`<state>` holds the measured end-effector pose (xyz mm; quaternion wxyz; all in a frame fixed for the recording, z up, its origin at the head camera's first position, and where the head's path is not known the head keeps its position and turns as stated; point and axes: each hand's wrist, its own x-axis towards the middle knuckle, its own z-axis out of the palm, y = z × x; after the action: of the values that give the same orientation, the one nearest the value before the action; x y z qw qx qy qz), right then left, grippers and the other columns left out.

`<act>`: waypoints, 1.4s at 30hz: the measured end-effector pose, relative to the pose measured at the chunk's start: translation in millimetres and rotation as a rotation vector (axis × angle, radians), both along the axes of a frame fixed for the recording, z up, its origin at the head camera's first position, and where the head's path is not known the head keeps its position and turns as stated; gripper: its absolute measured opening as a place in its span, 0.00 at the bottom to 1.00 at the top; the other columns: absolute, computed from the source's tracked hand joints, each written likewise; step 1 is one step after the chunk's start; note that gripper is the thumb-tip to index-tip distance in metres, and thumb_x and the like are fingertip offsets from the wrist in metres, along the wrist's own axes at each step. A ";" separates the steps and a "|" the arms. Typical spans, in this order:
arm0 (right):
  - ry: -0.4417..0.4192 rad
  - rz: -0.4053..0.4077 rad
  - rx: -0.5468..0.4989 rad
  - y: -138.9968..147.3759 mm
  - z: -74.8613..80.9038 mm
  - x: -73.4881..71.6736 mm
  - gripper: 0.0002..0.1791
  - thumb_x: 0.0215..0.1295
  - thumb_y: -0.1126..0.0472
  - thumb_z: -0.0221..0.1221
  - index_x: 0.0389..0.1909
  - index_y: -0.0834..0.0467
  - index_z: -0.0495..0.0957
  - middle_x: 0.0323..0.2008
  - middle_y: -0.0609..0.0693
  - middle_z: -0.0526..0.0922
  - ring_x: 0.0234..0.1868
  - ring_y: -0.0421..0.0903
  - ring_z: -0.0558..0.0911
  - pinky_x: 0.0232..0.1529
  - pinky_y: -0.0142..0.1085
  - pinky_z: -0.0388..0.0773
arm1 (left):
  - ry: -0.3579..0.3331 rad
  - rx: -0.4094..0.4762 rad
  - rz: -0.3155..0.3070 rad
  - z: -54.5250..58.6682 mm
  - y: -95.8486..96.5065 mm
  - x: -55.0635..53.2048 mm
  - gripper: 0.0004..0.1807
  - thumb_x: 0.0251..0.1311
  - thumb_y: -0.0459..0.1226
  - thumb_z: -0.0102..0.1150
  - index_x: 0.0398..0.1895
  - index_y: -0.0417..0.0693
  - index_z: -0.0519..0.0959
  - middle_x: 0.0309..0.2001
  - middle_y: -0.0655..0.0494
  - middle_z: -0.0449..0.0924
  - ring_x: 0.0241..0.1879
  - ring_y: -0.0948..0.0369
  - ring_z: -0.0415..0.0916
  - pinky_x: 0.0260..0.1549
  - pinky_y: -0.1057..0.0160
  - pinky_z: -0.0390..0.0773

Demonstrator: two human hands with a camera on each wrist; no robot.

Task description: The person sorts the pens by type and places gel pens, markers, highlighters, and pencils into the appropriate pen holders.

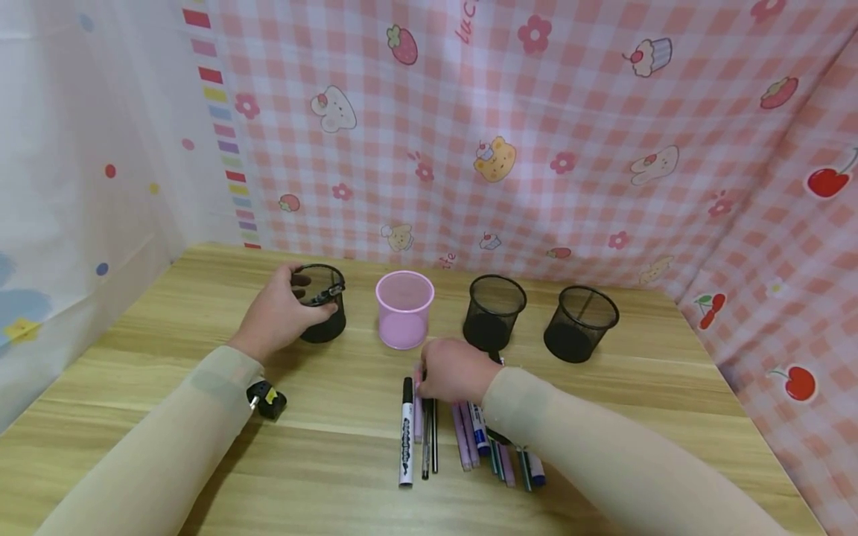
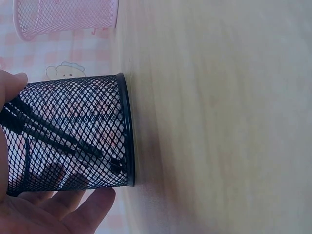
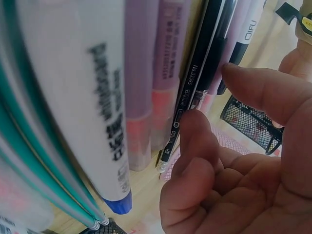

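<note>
My left hand (image 1: 278, 309) holds a black mesh pen cup (image 2: 73, 136), thumb on one side and fingers around the other. A few black pens (image 1: 326, 295) lean inside it. In the head view, my right hand (image 1: 456, 370) is over the upper ends of a row of pens. The right wrist view shows its thumb and bent index finger apart, the fingertips right at a black gel pen (image 3: 214, 63). Beside that pen lie a black pencil (image 3: 187, 92), purple highlighters (image 3: 139, 73) and a white whiteboard marker (image 3: 83, 73) with a blue end.
A pink pen cup (image 1: 404, 316) stands right of the held one, then two more black mesh cups, a nearer one (image 1: 494, 313) and a rightmost one (image 1: 580, 327). A black-capped marker (image 1: 407, 439) lies at the row's left end. Checked cloth (image 1: 429, 134) hangs behind the wooden table (image 1: 322, 476).
</note>
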<state>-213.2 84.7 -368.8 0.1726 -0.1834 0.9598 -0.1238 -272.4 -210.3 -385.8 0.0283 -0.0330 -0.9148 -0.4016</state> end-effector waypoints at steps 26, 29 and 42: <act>0.049 0.045 0.047 0.1 -3.4 -2.7 0.19 0.62 0.56 0.69 0.16 0.51 0.71 0.19 0.44 0.74 0.22 0.42 0.73 0.25 0.34 0.70 | -0.004 -0.012 -0.001 -0.5 -0.5 1.0 0.59 0.60 0.56 0.73 0.82 0.39 0.49 0.74 0.38 0.69 0.73 0.39 0.67 0.71 0.36 0.68; 0.043 0.034 0.067 -1.6 -2.7 -2.8 0.19 0.61 0.55 0.70 0.17 0.52 0.72 0.20 0.44 0.75 0.22 0.42 0.74 0.24 0.35 0.71 | 0.000 -0.016 0.005 -1.1 -0.5 0.2 0.59 0.59 0.57 0.73 0.82 0.39 0.50 0.74 0.38 0.70 0.73 0.39 0.68 0.71 0.36 0.69; 0.003 -0.053 0.081 -7.3 -1.0 0.2 0.18 0.58 0.60 0.68 0.16 0.51 0.70 0.18 0.45 0.76 0.19 0.42 0.74 0.21 0.34 0.71 | 0.014 -0.019 0.010 -1.1 -0.3 -1.3 0.58 0.58 0.56 0.74 0.81 0.39 0.53 0.73 0.38 0.70 0.72 0.40 0.69 0.71 0.36 0.69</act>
<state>-213.0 77.4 -369.9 0.1752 -0.1512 0.9688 -0.0891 -273.8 -210.6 -386.9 0.0362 -0.0314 -0.9185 -0.3925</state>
